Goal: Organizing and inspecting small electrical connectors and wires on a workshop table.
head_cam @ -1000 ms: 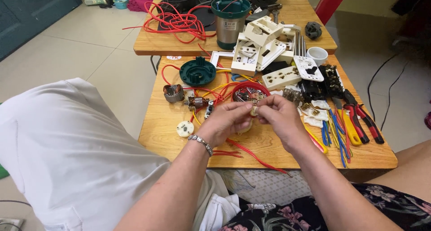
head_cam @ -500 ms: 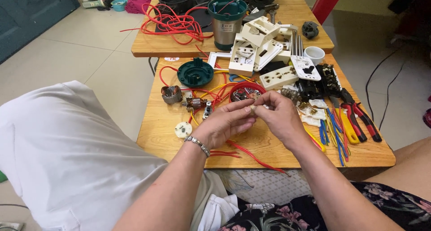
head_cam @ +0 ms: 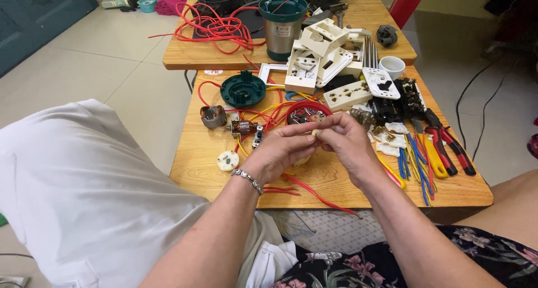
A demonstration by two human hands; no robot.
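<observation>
Both my forearms reach forward and converge at centre. My left hand (head_cam: 280, 151) is palm-down, a metal bracelet at its wrist, fingers (head_cam: 297, 132) curled inward. My right hand (head_cam: 347, 142) meets it, thumb and forefinger pinched together. Fingertips of both hands touch.

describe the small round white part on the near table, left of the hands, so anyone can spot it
On the near wooden table, look left of the left hand, toward the front-left corner. The round white part lies flat there, apart from the wires. It is the only small white disc; the nearby motor parts are grey and copper.
</observation>
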